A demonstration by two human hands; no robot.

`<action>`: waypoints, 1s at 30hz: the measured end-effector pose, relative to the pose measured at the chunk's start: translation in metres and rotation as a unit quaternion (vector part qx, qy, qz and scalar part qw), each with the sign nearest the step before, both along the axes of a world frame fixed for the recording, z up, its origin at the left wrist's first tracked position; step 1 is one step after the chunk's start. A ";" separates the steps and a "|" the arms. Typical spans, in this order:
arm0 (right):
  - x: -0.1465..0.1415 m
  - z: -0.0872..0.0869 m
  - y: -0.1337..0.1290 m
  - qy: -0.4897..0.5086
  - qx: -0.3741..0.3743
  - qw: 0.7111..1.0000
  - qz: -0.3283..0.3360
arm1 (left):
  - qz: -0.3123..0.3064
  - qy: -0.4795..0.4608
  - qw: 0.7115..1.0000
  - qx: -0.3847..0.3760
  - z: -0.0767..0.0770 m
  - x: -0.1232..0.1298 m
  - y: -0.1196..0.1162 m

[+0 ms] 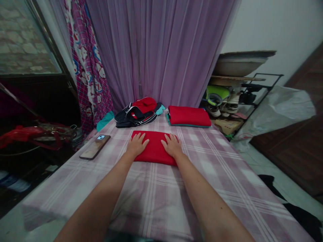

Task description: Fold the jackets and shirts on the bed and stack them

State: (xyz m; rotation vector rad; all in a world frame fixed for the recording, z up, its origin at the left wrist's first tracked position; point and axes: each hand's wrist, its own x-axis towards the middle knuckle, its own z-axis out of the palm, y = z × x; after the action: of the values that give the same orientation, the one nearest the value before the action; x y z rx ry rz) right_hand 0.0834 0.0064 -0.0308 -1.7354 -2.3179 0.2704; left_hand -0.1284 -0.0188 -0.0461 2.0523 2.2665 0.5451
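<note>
A folded red cloth [154, 148] lies flat in front of me, a neat rectangle whose exact kind I cannot make out. On its left end rests my left hand [137, 144], palm down with the fingers spread. My right hand [172, 145] presses flat on the right end, its fingers also apart. Behind it to the right is a folded stack with a red piece [189, 115] on top and a teal edge below. Further back on the left sits a loose heap of dark clothes [126, 116] with white stripes and a red garment [146, 105].
The checked tablecloth [217, 188] covers the table. A phone [95, 147] lies near the left edge, with a teal cloth [105, 121] beyond it. Purple curtains [156, 50] hang behind the table. At the right stands a rack with shoes [230, 102] and a white plastic bag [285, 107].
</note>
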 end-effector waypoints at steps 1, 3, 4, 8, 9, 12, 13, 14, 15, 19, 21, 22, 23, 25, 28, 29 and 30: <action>0.004 -0.001 0.002 0.009 -0.011 1.000 -0.017 | -0.003 -0.003 1.000 0.011 -0.002 -0.002 0.000; 0.008 -0.004 0.004 0.025 -0.026 0.999 -0.024 | -0.005 -0.008 1.000 0.023 -0.007 -0.005 0.001; 0.009 -0.005 0.004 0.031 -0.026 0.999 -0.024 | -0.005 -0.011 1.000 0.025 -0.010 -0.007 0.002; 0.009 -0.010 0.003 0.052 -0.028 0.997 -0.053 | -0.006 -0.031 0.999 0.032 -0.021 -0.018 0.004; 0.009 -0.010 0.003 0.055 -0.031 0.996 -0.059 | -0.010 -0.035 0.999 0.033 -0.024 -0.021 0.004; 0.010 -0.012 0.002 0.062 -0.037 0.995 -0.067 | -0.016 -0.042 0.998 0.035 -0.031 -0.030 0.003; 0.010 -0.013 0.002 0.064 -0.038 0.995 -0.068 | -0.016 -0.042 0.998 0.036 -0.033 -0.033 0.002; 0.011 -0.014 0.002 0.067 -0.037 0.995 -0.070 | -0.016 -0.042 0.998 0.038 -0.034 -0.034 0.001; 0.012 -0.016 0.001 0.070 -0.036 0.994 -0.073 | -0.017 -0.043 0.998 0.041 -0.035 -0.035 0.001; 0.019 -0.023 -0.003 0.078 -0.027 0.994 -0.073 | -0.017 -0.045 0.997 0.054 -0.039 -0.036 0.000; 0.023 -0.027 -0.006 0.077 -0.019 0.995 -0.066 | -0.016 -0.045 0.997 0.060 -0.040 -0.036 0.000; 0.025 -0.029 -0.008 0.075 -0.014 0.995 -0.061 | -0.016 -0.045 0.997 0.063 -0.040 -0.036 0.000; 0.027 -0.031 -0.009 0.074 -0.009 0.996 -0.057 | -0.015 -0.046 0.997 0.065 -0.040 -0.036 0.000; 0.030 -0.034 -0.012 0.073 0.001 0.996 -0.057 | -0.015 -0.047 0.996 0.068 -0.041 -0.036 0.000; 0.034 -0.037 -0.016 0.079 0.014 0.995 -0.067 | -0.013 -0.050 0.996 0.074 -0.041 -0.037 -0.001; 0.035 -0.037 -0.017 0.082 0.018 0.994 -0.069 | -0.012 -0.050 0.996 0.075 -0.041 -0.037 -0.001; 0.036 -0.037 -0.017 0.085 0.022 0.994 -0.069 | -0.010 -0.050 0.996 0.076 -0.041 -0.037 -0.002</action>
State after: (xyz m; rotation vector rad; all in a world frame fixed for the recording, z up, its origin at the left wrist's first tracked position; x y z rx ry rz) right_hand 0.1190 -0.0108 -0.0680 -1.7673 -2.0589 0.3257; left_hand -0.1654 -0.0207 -0.0870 2.0593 2.2082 0.8249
